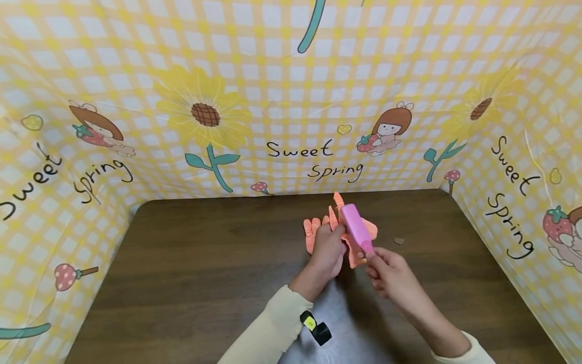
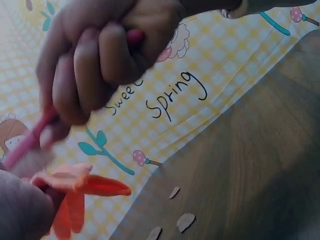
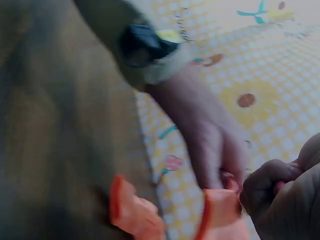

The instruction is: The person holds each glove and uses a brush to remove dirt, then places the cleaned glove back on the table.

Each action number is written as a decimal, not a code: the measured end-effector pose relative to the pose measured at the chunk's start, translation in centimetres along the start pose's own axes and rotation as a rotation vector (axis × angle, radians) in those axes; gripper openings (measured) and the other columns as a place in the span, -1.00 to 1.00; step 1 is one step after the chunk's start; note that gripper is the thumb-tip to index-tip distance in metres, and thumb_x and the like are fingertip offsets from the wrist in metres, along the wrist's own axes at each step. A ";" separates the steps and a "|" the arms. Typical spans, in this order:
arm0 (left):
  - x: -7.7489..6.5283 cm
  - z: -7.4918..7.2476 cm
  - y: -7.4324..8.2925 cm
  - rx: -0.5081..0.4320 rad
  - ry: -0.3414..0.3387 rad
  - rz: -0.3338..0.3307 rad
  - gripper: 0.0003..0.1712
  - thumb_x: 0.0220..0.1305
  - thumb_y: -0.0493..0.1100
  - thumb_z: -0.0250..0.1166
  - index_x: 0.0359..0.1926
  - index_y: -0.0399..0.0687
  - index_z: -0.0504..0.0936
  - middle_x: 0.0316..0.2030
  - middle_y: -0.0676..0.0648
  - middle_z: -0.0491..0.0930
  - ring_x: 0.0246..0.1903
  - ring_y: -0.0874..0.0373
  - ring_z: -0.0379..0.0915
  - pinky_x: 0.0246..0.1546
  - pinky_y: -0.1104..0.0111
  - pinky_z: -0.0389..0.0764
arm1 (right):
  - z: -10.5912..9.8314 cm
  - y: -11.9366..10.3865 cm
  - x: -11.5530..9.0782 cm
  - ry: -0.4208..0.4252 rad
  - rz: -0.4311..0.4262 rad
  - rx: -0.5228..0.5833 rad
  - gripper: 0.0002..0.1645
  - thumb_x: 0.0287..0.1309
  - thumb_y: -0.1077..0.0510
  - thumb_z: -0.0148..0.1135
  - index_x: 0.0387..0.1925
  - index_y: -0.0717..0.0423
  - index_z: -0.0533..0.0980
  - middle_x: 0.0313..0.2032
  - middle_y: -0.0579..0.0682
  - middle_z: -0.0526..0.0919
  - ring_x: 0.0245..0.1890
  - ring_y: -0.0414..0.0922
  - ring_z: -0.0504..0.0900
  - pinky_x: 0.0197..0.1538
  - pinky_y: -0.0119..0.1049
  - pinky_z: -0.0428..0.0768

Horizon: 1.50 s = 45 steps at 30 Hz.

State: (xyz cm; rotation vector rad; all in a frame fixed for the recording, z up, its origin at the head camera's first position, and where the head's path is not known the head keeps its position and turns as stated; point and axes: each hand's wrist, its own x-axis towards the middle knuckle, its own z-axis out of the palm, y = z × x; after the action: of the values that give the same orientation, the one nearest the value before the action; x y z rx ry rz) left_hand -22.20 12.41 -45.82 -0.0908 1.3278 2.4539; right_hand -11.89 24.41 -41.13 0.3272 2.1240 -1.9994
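Observation:
An orange knitted glove (image 1: 310, 236) is gripped by my left hand (image 1: 328, 248), above the dark table. Its fingers stick out on several sides; in the left wrist view, orange glove fingers (image 2: 75, 215) hang below the hand. My right hand (image 1: 390, 270) holds a pink brush (image 1: 356, 226) by its handle, fingers curled round it in the left wrist view. Pale bristles (image 2: 32, 162) face the glove there, blurred. The brush's back hides part of the glove in the head view. In the right wrist view, glove parts (image 3: 222, 215) hang below my left hand (image 3: 210, 145).
A brown wood-grain table (image 1: 204, 283) lies below, with a small flake (image 1: 398, 240) right of the glove. Several pale flakes (image 2: 186, 221) show in the left wrist view. Yellow checked cloth (image 1: 282, 101) walls the back and sides. A black strap device (image 1: 316, 327) sits at my left cuff.

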 end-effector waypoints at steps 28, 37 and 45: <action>0.0 0.0 -0.2 -0.079 -0.023 -0.048 -0.70 0.52 -0.31 -0.07 0.15 -0.41 0.35 0.07 -0.16 0.46 0.09 0.04 0.47 0.34 -0.01 0.42 | -0.4 1.1 0.3 0.155 0.007 -0.137 -0.61 0.61 0.10 -0.15 0.10 0.38 0.40 -0.51 -0.09 0.30 -0.66 -0.27 0.19 -0.64 -0.45 0.22; 0.0 0.3 -0.4 -0.080 -0.031 -0.053 -0.63 0.54 -0.30 -0.08 0.25 -0.39 0.32 0.15 -0.12 0.38 0.23 0.03 0.35 0.43 -0.12 0.28 | -2.1 0.8 0.1 0.221 -0.030 -0.101 -0.60 0.62 0.11 -0.21 0.14 0.37 0.37 -0.53 -0.12 0.26 -0.67 -0.30 0.17 -0.65 -0.47 0.20; -0.5 0.8 -0.1 -0.008 -0.097 -0.040 -0.60 0.53 -0.27 -0.06 0.24 -0.45 0.36 0.12 -0.17 0.50 0.08 0.05 0.51 0.27 0.04 0.51 | -0.4 0.5 -0.1 0.101 -0.019 -0.043 -0.60 0.61 0.10 -0.16 0.10 0.39 0.40 -0.52 -0.10 0.29 -0.68 -0.30 0.15 -0.64 -0.47 0.16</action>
State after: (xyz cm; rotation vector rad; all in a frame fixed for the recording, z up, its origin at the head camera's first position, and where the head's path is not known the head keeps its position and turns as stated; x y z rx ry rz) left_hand -21.62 13.02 -45.36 -0.0001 1.2637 2.3982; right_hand -11.70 24.81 -41.53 0.4105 2.2345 -1.9840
